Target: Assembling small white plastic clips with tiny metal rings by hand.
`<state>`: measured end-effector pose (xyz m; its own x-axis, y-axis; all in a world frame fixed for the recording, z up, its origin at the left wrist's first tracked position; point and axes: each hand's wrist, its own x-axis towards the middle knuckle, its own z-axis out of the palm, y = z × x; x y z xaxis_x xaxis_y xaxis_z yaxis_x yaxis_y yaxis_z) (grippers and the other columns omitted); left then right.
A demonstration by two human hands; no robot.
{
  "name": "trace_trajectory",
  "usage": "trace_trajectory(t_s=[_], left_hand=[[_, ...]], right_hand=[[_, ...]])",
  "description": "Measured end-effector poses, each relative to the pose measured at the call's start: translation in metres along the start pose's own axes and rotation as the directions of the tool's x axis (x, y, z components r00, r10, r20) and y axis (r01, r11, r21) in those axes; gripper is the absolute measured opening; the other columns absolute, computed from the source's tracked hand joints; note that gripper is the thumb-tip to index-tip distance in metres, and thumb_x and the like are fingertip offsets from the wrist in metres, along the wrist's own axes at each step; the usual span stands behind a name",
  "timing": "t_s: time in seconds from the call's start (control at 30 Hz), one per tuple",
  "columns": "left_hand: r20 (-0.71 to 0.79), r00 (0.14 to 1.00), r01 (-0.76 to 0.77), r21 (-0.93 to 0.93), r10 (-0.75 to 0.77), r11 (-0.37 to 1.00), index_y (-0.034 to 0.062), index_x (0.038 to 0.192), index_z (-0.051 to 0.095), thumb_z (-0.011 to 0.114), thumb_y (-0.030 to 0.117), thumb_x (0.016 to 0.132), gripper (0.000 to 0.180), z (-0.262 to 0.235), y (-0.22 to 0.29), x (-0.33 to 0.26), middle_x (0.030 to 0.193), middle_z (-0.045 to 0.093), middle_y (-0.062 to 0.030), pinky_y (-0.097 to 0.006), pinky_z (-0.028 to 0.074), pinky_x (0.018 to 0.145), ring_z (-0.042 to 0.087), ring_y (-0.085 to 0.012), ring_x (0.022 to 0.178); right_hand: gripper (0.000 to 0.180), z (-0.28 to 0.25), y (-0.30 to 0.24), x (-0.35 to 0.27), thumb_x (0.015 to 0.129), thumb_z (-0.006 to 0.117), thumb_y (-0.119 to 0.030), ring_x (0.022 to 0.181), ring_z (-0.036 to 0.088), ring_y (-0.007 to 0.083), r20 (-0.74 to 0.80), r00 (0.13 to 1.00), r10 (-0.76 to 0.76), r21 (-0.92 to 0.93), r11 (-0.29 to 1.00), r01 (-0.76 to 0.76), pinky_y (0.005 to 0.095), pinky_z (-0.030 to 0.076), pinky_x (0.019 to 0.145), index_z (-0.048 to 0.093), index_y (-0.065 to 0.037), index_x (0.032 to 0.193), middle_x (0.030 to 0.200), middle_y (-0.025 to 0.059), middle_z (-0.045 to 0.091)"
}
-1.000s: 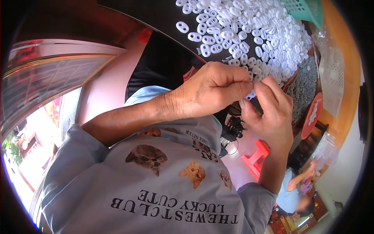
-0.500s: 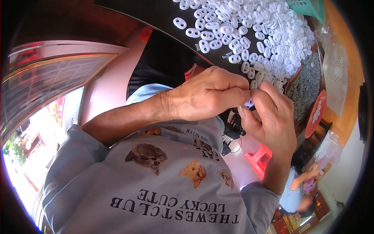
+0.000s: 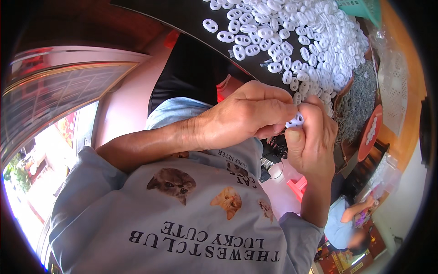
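Note:
Between my two hands is a white oval plastic piece with two holes [image 3: 295,121], held just off the dark table's edge. My right hand [image 3: 315,132] pinches it between thumb and bent forefinger. My left hand [image 3: 251,112] is closed, its fingertips against the upper side of the piece; whether something small sits in them is hidden. Beyond my hands lies a big heap of the same white two-hole pieces [image 3: 292,34]. A couple of small metal springs [image 3: 265,63] lie at the heap's near edge, and a grey pile of springs [image 3: 358,102] is to the right.
A red plate [image 3: 370,132] with several white pieces stands right of the springs. A green basket [image 3: 365,10] is at the far right. Below the table edge are black cables [image 3: 276,147] and a red plastic stool [image 3: 296,187]. Another person [image 3: 343,223] sits at lower right.
Both hands have dropped slightly. My right hand has turned and drawn its fingers in, so the white piece now shows more fully between the hands.

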<state>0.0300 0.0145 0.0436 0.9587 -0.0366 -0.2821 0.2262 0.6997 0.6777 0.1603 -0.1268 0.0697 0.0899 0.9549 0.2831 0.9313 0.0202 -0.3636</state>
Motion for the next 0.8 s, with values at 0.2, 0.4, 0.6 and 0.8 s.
trace_trajectory(t_s=[0.2, 0.4, 0.6, 0.8], left_hand=[[-0.012, 1.000, -0.017, 0.102, 0.018, 0.995, -0.0050, 0.093, 0.060, 0.049, 0.015, 0.094, 0.022, 0.006, -0.008, -0.009, 0.079, 0.054, -0.0067, -0.025, 0.036, 0.055, 0.044, -0.0101, 0.062], [0.142, 0.934, -0.358, 0.407, 0.329, 0.840, -0.0077, 0.106, 0.059, 0.046, 0.004, 0.096, 0.021, 0.008, -0.020, -0.015, 0.110, 0.056, -0.0149, -0.026, 0.042, 0.060, 0.050, -0.0136, 0.071], [0.230, 0.906, -0.422, 0.413, 0.356, 0.807, -0.0080, 0.109, 0.057, 0.044, 0.001, 0.096, 0.021, 0.007, -0.023, -0.017, 0.113, 0.055, -0.0174, -0.027, 0.043, 0.060, 0.051, -0.0136, 0.073], [0.128, 0.980, -0.182, 0.253, 0.153, 0.950, -0.0072, 0.106, 0.058, 0.044, -0.001, 0.095, 0.019, 0.019, -0.009, -0.022, 0.106, 0.057, -0.0157, -0.025, 0.041, 0.057, 0.049, -0.0121, 0.065]], right_hand=[[0.037, 0.014, -0.007, -0.011, 0.092, 0.058, -0.037, 0.051, 0.048, 0.0268, -0.058, 0.998, 0.031, 0.105, 0.994, -0.025, 0.0357, 0.037, 0.044, 0.045, -0.004, 0.084, 0.067, 0.0098, 0.044], [0.037, 0.019, -0.011, -0.012, 0.091, 0.059, -0.036, 0.049, 0.046, 0.0239, -0.177, 0.983, -0.041, 0.123, 0.990, 0.063, 0.0344, 0.035, 0.042, 0.044, -0.003, 0.082, 0.065, 0.0088, 0.044], [0.034, 0.021, -0.016, -0.016, 0.092, 0.058, -0.031, 0.049, 0.047, 0.0239, -0.222, 0.974, -0.051, 0.114, 0.990, 0.078, 0.0336, 0.036, 0.044, 0.044, -0.003, 0.080, 0.065, 0.0091, 0.046], [0.035, 0.021, -0.017, -0.018, 0.092, 0.059, -0.034, 0.049, 0.047, 0.0244, -0.263, 0.962, -0.072, 0.109, 0.989, 0.103, 0.0339, 0.038, 0.044, 0.045, -0.003, 0.081, 0.066, 0.0091, 0.047]])
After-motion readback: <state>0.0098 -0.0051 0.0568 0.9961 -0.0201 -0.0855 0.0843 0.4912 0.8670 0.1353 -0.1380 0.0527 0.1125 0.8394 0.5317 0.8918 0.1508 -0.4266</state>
